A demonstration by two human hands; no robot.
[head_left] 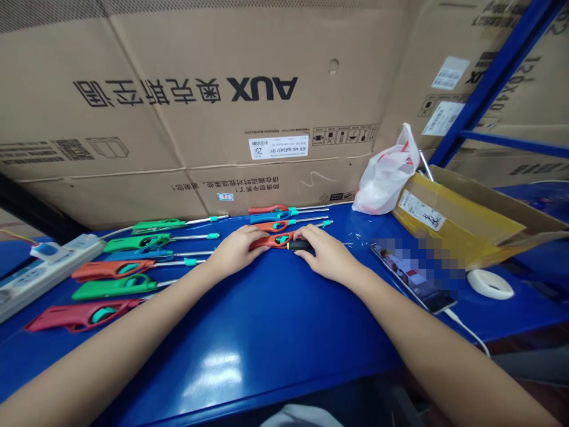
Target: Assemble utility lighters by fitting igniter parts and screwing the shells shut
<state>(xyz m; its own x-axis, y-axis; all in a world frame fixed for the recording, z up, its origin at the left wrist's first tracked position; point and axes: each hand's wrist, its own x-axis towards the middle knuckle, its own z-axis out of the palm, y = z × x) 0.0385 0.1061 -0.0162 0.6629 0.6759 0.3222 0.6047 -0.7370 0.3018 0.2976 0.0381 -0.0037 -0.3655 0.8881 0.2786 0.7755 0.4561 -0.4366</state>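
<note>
My left hand [235, 251] is closed around the rear of an orange gas lighter [269, 241] with a teal trigger, lying on the blue table [267, 332]. In my right hand [328, 254] is a screwdriver [300, 244], its black handle with a yellow end showing at the lighter's front. A thin metal rod sticks out to the right of that hand; whether it is the screwdriver's shaft I cannot tell. Just behind my hands lie an orange lighter [269, 226], a blue lighter [270, 217] and a red lighter [267, 209], their tubes pointing right.
Several more lighters [118, 289] lie in a row at left, beside a white power strip [57, 270]. At right are a charging phone [411, 279], a white ring [490, 284], a plastic bag [386, 178] and a yellow-taped carton [462, 216]. Large cardboard [200, 136] stands behind.
</note>
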